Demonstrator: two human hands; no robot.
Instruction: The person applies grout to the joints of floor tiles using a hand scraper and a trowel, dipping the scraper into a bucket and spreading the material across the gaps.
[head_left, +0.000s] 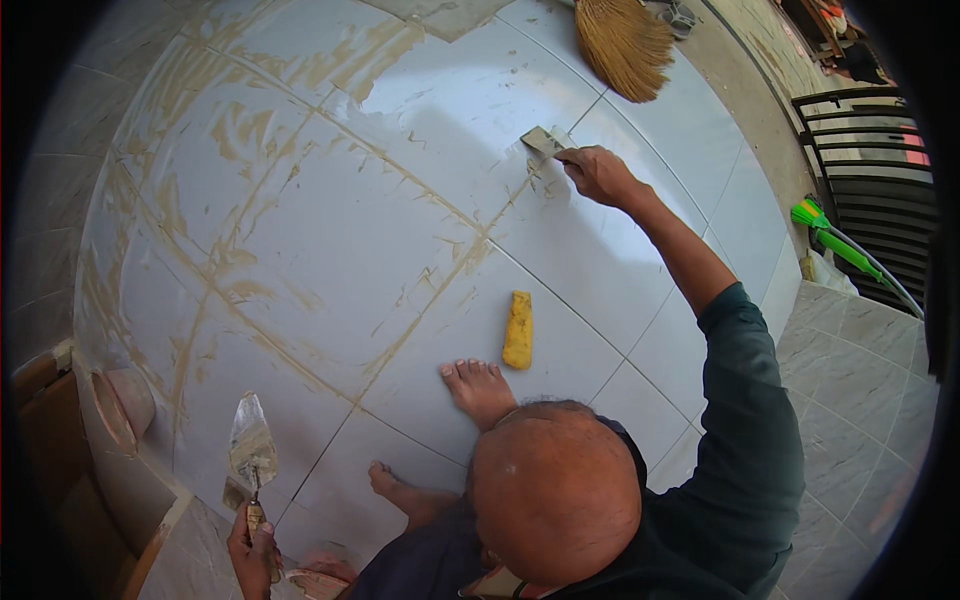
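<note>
A bald person (555, 485) crouches below me, barefoot on white tiles (640, 330) streaked with tan grout. Their right hand (600, 175) grips a putty knife (540, 140) against the floor near the upper middle. At the lower left, a hand (250, 555), apparently that person's left, its arm cut off by the frame, holds a pointed trowel (250, 440) upright by its wooden handle. A worn yellow oblong block (518, 330) lies beside their foot. I cannot make out either of my own hands in the head view.
A straw broom (625, 55) lies at the top. A black slatted metal frame (870, 150) and a green-handled tool (840, 245) are on the right. A pink bucket (130, 405) sits beside brown furniture (60, 450) at the left. Grey marbled tiles (850, 400) border the right.
</note>
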